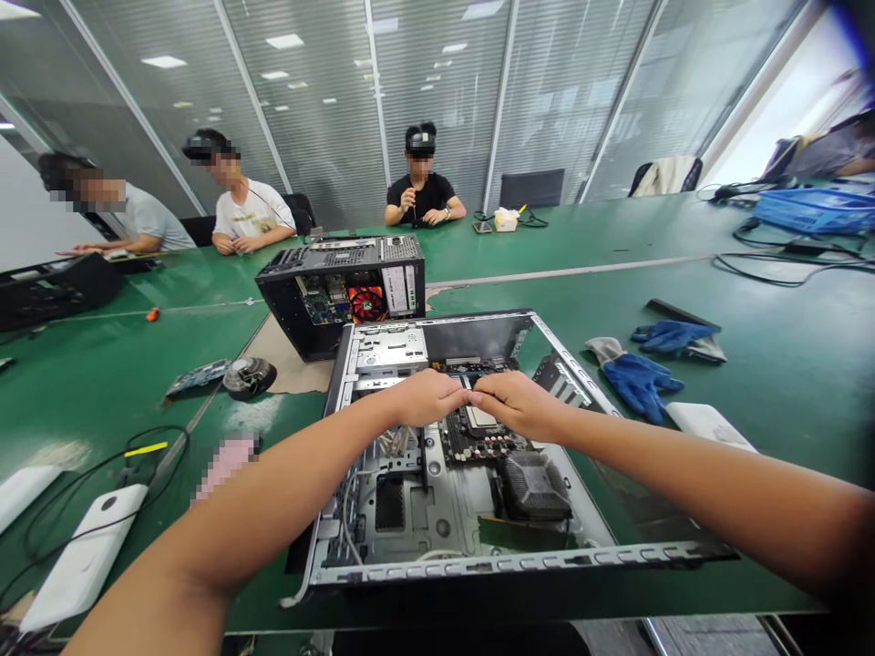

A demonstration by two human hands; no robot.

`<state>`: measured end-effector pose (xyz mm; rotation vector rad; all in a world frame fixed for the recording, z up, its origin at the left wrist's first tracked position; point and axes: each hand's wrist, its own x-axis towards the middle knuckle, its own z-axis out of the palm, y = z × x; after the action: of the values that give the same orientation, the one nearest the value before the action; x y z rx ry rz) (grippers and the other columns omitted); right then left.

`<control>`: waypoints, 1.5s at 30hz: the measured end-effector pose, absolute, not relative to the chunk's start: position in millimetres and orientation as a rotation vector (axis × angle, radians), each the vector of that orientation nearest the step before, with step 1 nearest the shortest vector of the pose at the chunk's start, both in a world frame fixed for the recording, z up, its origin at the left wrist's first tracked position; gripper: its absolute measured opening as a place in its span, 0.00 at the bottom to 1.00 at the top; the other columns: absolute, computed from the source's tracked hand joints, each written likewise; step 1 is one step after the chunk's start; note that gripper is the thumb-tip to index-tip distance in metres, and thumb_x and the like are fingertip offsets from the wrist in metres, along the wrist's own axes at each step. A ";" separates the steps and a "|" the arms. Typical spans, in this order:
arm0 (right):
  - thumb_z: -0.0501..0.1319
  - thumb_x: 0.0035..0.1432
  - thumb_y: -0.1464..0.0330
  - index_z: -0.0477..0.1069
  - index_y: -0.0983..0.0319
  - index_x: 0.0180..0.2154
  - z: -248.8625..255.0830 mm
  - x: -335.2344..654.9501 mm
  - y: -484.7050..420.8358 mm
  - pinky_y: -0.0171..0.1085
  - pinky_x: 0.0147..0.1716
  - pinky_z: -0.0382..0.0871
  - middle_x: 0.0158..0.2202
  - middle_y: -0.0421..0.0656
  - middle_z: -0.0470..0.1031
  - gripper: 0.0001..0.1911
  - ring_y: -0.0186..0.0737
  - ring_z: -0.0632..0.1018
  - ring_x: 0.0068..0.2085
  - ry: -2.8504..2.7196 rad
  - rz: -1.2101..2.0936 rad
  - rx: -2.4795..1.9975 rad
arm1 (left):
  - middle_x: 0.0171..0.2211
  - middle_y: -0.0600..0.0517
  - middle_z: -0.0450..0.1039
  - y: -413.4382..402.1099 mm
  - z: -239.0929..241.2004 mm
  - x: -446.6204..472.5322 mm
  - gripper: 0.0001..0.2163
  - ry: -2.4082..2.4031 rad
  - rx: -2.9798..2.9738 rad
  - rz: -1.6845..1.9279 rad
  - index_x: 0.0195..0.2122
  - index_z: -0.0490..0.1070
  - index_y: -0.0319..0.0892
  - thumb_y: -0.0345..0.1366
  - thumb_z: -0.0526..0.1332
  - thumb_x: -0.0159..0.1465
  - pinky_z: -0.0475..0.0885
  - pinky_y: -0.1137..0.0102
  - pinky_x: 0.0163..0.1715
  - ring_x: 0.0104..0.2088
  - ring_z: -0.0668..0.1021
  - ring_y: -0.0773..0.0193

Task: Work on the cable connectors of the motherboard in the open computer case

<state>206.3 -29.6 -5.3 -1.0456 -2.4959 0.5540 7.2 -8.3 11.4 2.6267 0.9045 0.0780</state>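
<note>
An open computer case (588,554) lies flat on the green table in front of me, its motherboard (478,437) exposed. Both my hands reach into it and meet over the board's processor area. My left hand (427,397) is curled, fingers pinched toward the middle. My right hand (516,403) is curled the same way, its fingertips touching the left hand's. What they pinch is hidden under the fingers. A black ribbed heatsink (537,485) sits on the board nearer to me.
A second open computer case (342,284) stands behind the first. Blue gloves (639,378) lie to the right, a loose fan (250,376) and circuit board (198,375) to the left, white devices (82,556) and cables at near left. Three people sit across the table.
</note>
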 end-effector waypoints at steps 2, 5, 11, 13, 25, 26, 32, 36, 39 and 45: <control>0.45 0.67 0.58 0.58 0.61 0.23 -5.0 206.4 -30.9 0.35 0.27 0.49 0.20 0.38 0.60 0.22 0.33 0.61 0.24 -2.524 0.544 -1.033 | 0.20 0.54 0.63 -9.9 12.3 7.5 0.22 0.912 2.658 0.042 0.23 0.64 0.40 0.43 0.43 0.70 0.54 0.70 0.24 0.22 0.64 0.68; 0.45 0.67 0.57 0.58 0.60 0.23 -5.6 207.5 -31.4 0.35 0.27 0.50 0.21 0.38 0.61 0.22 0.34 0.61 0.24 -2.566 0.522 -1.026 | 0.21 0.53 0.67 -11.8 13.9 8.3 0.21 0.913 2.673 -0.018 0.25 0.66 0.39 0.41 0.43 0.70 0.55 0.70 0.24 0.22 0.66 0.67; 0.45 0.67 0.57 0.62 0.61 0.25 -8.2 209.1 -30.8 0.35 0.27 0.50 0.22 0.40 0.65 0.22 0.35 0.63 0.25 -2.634 0.460 -1.021 | 0.25 0.50 0.72 -14.2 14.7 8.9 0.21 0.934 2.690 -0.072 0.27 0.69 0.39 0.41 0.43 0.70 0.56 0.70 0.26 0.25 0.70 0.64; 0.45 0.67 0.57 0.62 0.61 0.26 -8.7 209.1 -30.8 0.36 0.27 0.50 0.23 0.41 0.65 0.22 0.35 0.63 0.25 -2.648 0.457 -1.018 | 0.26 0.50 0.73 -15.1 15.2 8.3 0.21 0.927 2.700 -0.086 0.28 0.70 0.40 0.41 0.43 0.70 0.56 0.70 0.26 0.25 0.70 0.63; 0.45 0.66 0.55 0.60 0.61 0.22 -4.0 210.1 -28.4 0.34 0.26 0.49 0.20 0.37 0.60 0.25 0.33 0.61 0.24 -2.609 0.633 -1.026 | 0.27 0.49 0.74 -14.9 16.5 6.7 0.23 0.920 2.749 -0.126 0.29 0.71 0.39 0.43 0.41 0.71 0.58 0.69 0.27 0.27 0.72 0.63; 0.45 0.66 0.55 0.60 0.61 0.22 -3.5 209.9 -28.3 0.34 0.26 0.49 0.20 0.37 0.60 0.25 0.33 0.61 0.24 -2.608 0.646 -1.029 | 0.27 0.49 0.74 -14.9 16.4 6.7 0.23 0.924 2.748 -0.134 0.29 0.71 0.39 0.43 0.41 0.71 0.58 0.69 0.27 0.27 0.72 0.63; 0.45 0.66 0.56 0.61 0.61 0.23 0.3 208.5 -29.3 0.35 0.25 0.49 0.21 0.39 0.62 0.24 0.33 0.62 0.24 -2.643 0.634 -1.038 | 0.26 0.49 0.74 -17.1 17.4 7.3 0.23 0.932 2.731 -0.150 0.28 0.71 0.40 0.43 0.42 0.71 0.60 0.69 0.28 0.26 0.72 0.62; 0.43 0.66 0.54 0.60 0.61 0.22 3.2 208.8 -31.0 0.35 0.26 0.50 0.20 0.39 0.63 0.26 0.34 0.63 0.24 -2.663 0.639 -1.018 | 0.23 0.50 0.71 -18.7 16.9 8.2 0.23 0.914 2.711 -0.128 0.26 0.69 0.39 0.44 0.42 0.71 0.59 0.69 0.26 0.24 0.70 0.64; 0.42 0.66 0.53 0.58 0.61 0.22 3.5 209.2 -31.2 0.35 0.26 0.50 0.20 0.39 0.62 0.26 0.34 0.62 0.24 -2.674 0.647 -1.026 | 0.22 0.51 0.69 -19.0 16.7 8.6 0.23 0.912 2.701 -0.132 0.25 0.68 0.39 0.44 0.42 0.71 0.57 0.70 0.25 0.22 0.67 0.65; 0.44 0.66 0.55 0.59 0.61 0.23 0.8 211.4 -28.7 0.35 0.26 0.50 0.21 0.38 0.61 0.24 0.33 0.62 0.24 -2.636 0.681 -1.004 | 0.21 0.53 0.65 -18.8 23.5 6.5 0.22 0.847 2.565 -0.065 0.24 0.65 0.40 0.43 0.42 0.70 0.58 0.71 0.25 0.23 0.66 0.67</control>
<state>211.4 -28.7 0.8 -1.0038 -2.6360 0.6814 6.5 -18.8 23.5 2.5651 0.8466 -0.0650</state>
